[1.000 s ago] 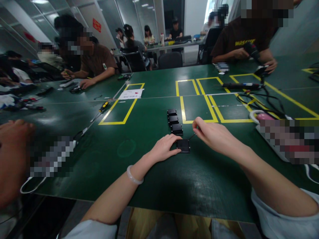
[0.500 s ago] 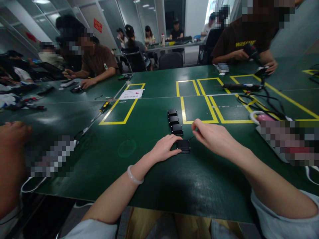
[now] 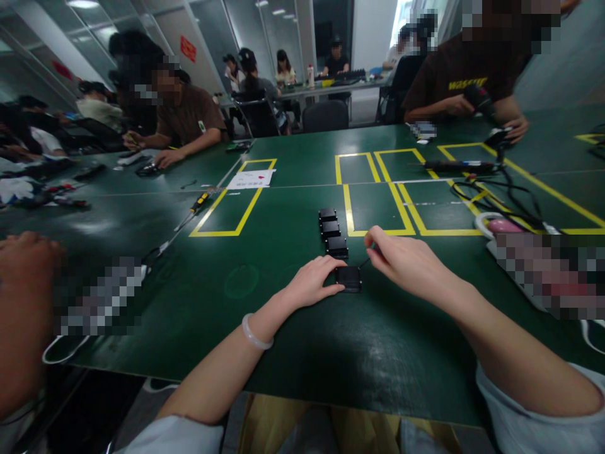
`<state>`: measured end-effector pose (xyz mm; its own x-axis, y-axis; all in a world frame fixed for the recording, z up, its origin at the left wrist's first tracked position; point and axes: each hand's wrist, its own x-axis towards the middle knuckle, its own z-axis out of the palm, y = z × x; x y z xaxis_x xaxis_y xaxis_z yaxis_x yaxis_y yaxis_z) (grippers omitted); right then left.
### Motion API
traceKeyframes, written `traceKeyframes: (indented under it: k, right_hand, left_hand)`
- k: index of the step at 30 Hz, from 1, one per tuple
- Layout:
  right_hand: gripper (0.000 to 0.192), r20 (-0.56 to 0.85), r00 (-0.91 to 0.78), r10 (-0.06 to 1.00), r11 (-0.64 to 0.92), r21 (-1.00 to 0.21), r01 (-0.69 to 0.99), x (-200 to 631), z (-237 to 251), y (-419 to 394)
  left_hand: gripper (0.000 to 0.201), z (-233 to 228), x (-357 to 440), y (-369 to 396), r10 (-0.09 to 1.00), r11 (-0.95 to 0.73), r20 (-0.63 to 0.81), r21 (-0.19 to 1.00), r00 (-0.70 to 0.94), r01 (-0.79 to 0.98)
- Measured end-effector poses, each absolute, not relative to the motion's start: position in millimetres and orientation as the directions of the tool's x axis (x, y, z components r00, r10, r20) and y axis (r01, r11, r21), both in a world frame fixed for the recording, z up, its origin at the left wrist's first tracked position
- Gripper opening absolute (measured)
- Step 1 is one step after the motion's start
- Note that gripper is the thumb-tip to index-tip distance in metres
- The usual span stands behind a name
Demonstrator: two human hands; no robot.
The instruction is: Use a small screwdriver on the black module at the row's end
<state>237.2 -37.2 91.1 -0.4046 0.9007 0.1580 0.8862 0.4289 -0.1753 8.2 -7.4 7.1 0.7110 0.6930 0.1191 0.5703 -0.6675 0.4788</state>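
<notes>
On the green table, a small flat black block [image 3: 348, 278] with bright screw heads at its corners lies between my two hands. My left hand [image 3: 314, 282] pinches its left side between thumb and fingers. From the right, my right hand [image 3: 390, 252] has its fingers pressed together on a thin dark rod [image 3: 365, 262], like a hex key, whose tip meets the block's upper right corner. The rest of the rod is hidden by the fingers. Just beyond the block stand several similar black blocks [image 3: 329, 228] in a row.
Yellow tape rectangles [image 3: 378, 232] mark the green table [image 3: 293, 340]. To the left lie a yellow-black screwdriver [image 3: 200, 200] and a white paper [image 3: 250, 179]. Black cables [image 3: 513, 211] and a pink-topped item [image 3: 503, 225] are at right. Other people sit around; a co-worker's hand [image 3: 28, 277] is far left.
My hands stay almost in place at the black block; the thin rod shows a slightly different slant at its corner. The whole view has shifted a little.
</notes>
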Motion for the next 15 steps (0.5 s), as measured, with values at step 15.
traceKeyframes:
  k: [15]
  right_hand:
    - [0.018, 0.125, -0.385, 0.915, 0.402, -0.178, 0.898, 238.3, 93.9, -37.3]
  left_hand:
    - [0.038, 7.6, 7.4, -7.6, 0.694, -0.664, 0.119, 0.486, 0.710, 0.568]
